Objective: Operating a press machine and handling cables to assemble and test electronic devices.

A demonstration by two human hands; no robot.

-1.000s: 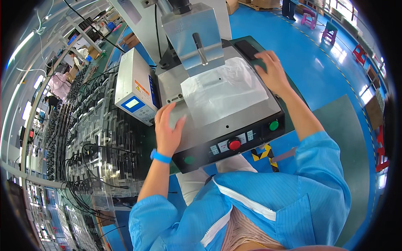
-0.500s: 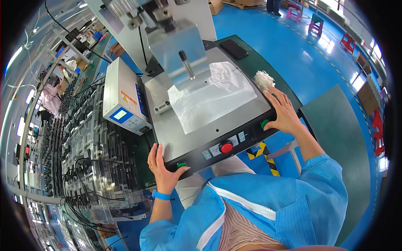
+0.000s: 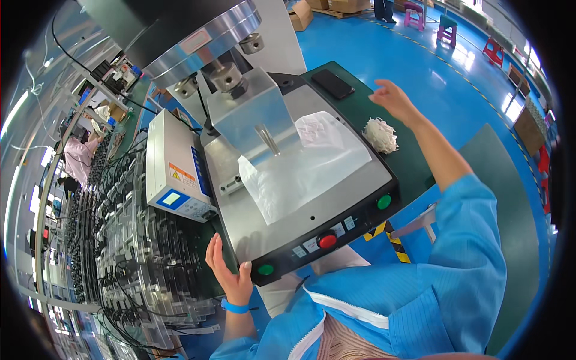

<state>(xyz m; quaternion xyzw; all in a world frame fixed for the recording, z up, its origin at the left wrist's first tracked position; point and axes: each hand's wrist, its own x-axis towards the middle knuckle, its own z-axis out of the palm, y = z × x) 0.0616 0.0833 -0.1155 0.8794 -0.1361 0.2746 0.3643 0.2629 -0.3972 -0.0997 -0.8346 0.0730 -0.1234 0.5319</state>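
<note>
A benchtop press machine (image 3: 324, 207) with a grey metal bed stands before me, a crumpled white sheet (image 3: 306, 168) spread on it. Over the sheet hangs a shiny metal block (image 3: 249, 114). Beside the bed's front left corner is my left hand (image 3: 231, 276), fingers apart and holding nothing, its thumb close to the left green button (image 3: 265, 270). My right hand (image 3: 395, 102) is raised above the right side, its fingers loosely bent and apart, with nothing seen in them. Nearest to it are a bundle of white strands (image 3: 380, 135) and a black phone (image 3: 333, 84) on the green tabletop.
A white control box (image 3: 177, 162) with a lit screen stands left of the press. Farther left are stacked clear trays (image 3: 150, 264) with black cables. A red button (image 3: 327, 241) and a right green button (image 3: 384, 201) sit on the front panel. Stools (image 3: 447, 30) stand far off.
My right hand has left the right green button and moved up and away past the white bundle. My left thumb has come off the left green button. The view has shifted slightly.
</note>
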